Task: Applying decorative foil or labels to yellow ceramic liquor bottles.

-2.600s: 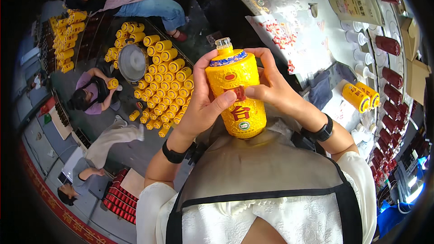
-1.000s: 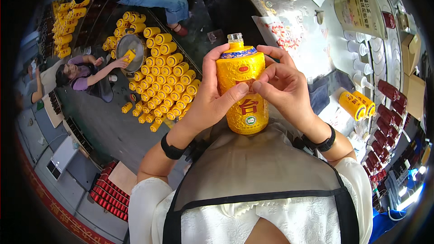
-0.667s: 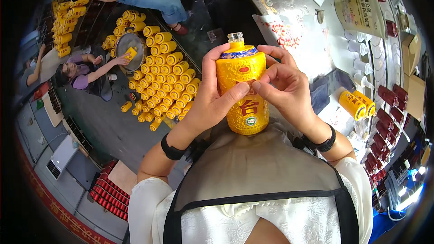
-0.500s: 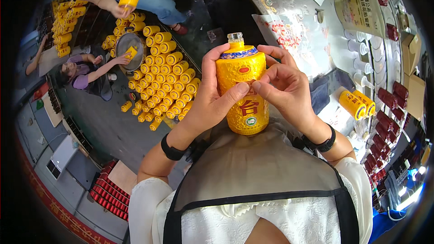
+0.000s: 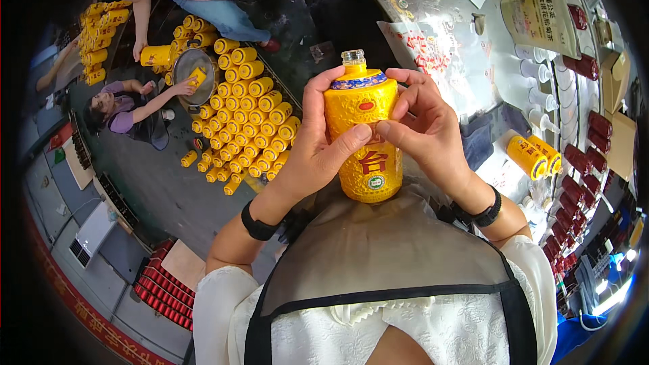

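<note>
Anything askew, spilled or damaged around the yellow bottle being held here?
Nothing stands out. The yellow bottle is upright and looks intact, gripped by the left hand and right hand. A few small yellow bottles lie loose beside the tidy block on the floor; no spill shows.

Yellow bottle bearing a red-and-green front label; cream printed pouch upright on the counter; brown cardboard boxes far right.
</note>
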### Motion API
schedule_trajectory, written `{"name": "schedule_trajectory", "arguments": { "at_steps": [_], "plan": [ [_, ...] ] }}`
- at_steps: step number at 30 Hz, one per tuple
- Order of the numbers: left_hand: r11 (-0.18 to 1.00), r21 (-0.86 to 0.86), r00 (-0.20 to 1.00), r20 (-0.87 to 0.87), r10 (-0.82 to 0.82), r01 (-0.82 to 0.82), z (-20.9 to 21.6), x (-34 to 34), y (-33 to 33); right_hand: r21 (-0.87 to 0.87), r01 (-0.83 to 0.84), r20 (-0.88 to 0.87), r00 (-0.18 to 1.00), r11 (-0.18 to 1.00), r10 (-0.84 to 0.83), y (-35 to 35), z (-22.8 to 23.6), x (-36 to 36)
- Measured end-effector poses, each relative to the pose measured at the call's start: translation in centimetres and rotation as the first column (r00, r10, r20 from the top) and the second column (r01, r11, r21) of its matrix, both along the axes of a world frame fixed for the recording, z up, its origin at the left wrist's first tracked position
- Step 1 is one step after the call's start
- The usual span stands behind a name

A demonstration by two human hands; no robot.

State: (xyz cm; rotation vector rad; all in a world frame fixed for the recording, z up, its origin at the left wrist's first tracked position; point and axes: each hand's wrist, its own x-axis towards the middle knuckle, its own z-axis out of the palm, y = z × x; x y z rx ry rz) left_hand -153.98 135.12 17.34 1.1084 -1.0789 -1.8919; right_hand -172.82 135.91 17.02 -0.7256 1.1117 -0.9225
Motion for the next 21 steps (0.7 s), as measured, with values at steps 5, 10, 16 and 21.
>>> {"name": "schedule_trajectory", "arguments": {
  "at_steps": [5,10,16,21],
  "plan": [
    [1.000,-0.029,1.000,0.026,-0.007,0.008,-0.1,0.2,0.0,0.043,0.009,0.140,0.990,0.999,-0.015,-0.1,-0.5,-0.3],
    [1.000,-0.024,1.000,0.013,0.008,-0.008,-0.2,0.2,0.0,0.028,0.017,0.183,0.983,0.999,-0.022,-0.2,-0.7,0.2],
    [1.000,-0.001,1.000,-0.007,-0.008,0.008,0.0,0.2,-0.3,-0.031,0.038,0.154,0.988,0.999,-0.032,-0.3,-1.1,0.6],
    [1.000,-0.008,1.000,0.010,-0.009,0.009,0.0,0.2,-0.3,-0.076,0.022,0.090,0.996,0.997,-0.015,-0.4,-1.4,0.7]
  ]
}}
